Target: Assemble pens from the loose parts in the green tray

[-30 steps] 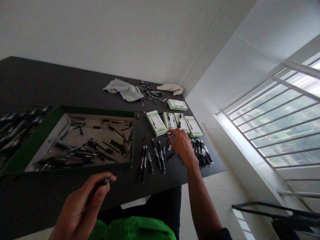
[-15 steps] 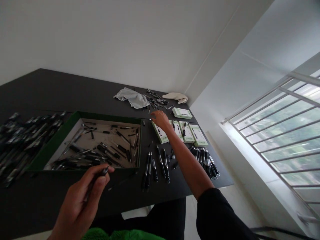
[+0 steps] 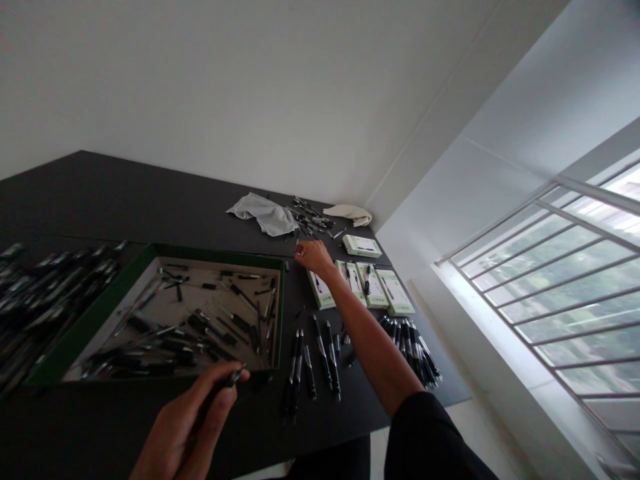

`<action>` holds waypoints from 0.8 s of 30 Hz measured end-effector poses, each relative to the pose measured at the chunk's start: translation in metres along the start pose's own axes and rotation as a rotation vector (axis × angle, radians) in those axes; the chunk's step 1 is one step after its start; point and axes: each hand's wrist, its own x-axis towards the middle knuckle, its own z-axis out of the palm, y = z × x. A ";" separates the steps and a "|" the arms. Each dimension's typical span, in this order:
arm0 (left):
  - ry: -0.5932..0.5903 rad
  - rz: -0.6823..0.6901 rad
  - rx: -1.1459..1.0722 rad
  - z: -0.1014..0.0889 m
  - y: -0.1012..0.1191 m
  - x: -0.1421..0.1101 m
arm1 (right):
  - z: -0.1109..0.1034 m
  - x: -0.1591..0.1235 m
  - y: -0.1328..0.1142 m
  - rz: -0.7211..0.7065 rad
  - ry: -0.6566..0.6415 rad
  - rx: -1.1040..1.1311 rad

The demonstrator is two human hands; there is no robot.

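My left hand [image 3: 193,423] is closed round a dark pen [image 3: 234,377], whose tip pokes out between thumb and forefinger; the rest is hidden in the palm. It hovers by the near edge of a green-rimmed box [image 3: 281,320] full of loose pens and pen parts. Stretched far forward, my right hand [image 3: 313,255] has its fingertips pinched together just beyond a white-and-green pen box [image 3: 324,293]. Something small and bright shows at those fingertips, too small to name. Between my arms, several black pens [image 3: 327,353] lie side by side on the dark table.
A large heap of pens [image 3: 55,287] lies left. At the back are a grey cloth [image 3: 265,213], more loose pens [image 3: 313,217], a cream cloth [image 3: 350,213] and another carton [image 3: 363,246]. More pen boxes [image 3: 395,292] and a pen bundle [image 3: 410,347] sit right, near the table edge.
My right hand has moved from the front of the pen boxes forward and left, past the leftmost one. My left hand keeps hold of the pen. The camera view has shifted.
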 end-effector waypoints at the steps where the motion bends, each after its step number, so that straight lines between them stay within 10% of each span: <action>1: -0.004 0.040 0.009 0.001 0.002 0.003 | -0.007 -0.011 -0.003 -0.034 0.022 0.045; 11: -0.110 0.044 0.016 0.017 0.033 0.002 | -0.063 -0.213 -0.062 -0.453 0.145 0.654; 24: -0.115 0.103 0.022 0.015 0.050 -0.016 | -0.072 -0.241 -0.081 -0.570 0.087 0.540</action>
